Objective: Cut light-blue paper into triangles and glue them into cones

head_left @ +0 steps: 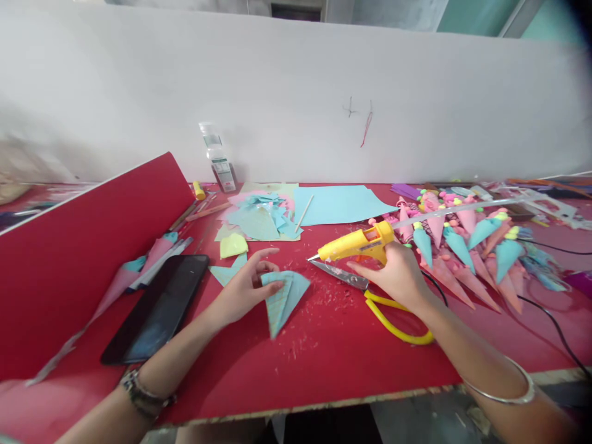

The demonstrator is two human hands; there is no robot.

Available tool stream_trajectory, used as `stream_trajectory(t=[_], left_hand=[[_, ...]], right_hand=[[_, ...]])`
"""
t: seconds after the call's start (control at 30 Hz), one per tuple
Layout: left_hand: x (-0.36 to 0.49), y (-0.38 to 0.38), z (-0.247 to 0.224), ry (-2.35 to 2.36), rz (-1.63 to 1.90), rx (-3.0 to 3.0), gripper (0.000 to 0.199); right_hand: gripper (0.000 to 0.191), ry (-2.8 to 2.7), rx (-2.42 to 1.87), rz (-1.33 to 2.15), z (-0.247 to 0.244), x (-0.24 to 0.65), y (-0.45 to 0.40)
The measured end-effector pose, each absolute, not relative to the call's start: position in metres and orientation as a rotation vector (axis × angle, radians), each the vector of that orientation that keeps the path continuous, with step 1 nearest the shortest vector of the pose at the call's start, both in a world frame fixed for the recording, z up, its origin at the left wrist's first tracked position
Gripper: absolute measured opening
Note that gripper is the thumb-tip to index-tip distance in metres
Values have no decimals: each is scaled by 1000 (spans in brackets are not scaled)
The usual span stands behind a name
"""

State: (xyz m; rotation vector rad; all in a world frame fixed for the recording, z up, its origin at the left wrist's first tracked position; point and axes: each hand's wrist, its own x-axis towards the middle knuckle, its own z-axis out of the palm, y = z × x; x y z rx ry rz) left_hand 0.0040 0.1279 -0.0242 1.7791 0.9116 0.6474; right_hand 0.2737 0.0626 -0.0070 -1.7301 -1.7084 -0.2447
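Observation:
My left hand (252, 287) is closed on a folded light-blue paper piece (284, 299), its thumb laid over the upper edge. The paper tapers to a point toward me, just above the red table. A yellow glue gun (358, 242) sits in my right hand (398, 274), its nozzle aimed left toward the paper but apart from it. Below the glue gun lie scissors (393, 320) with yellow handles, partly hidden by my right hand. Behind my left hand are another light-blue paper piece (226, 271) and a pale yellow scrap (234, 245).
Left of my arm lies a black phone (157, 308). A bottle (219, 163) stands by the white wall. Blue and pink paper scraps (259, 216) and a blue sheet (342, 203) lie at the back. Several pink and blue paper cones (457, 246) are heaped at the right, near a black cord (555, 327).

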Motion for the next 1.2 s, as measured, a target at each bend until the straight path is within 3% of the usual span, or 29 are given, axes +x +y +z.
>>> stream_trajectory(t=[0.2,0.4,1.2], left_hand=[[4,126,-19,984,614,1812,50],[4,125,-13,1034,638,1816,45],[1,128,-13,959,658,1762,44]], right_hand=[[28,-1790,-1663,-94,-8,263,59],[15,-1925,-1710,-172,-10,256,58],[17,-1891,-1854,-258,-17,261,61]])
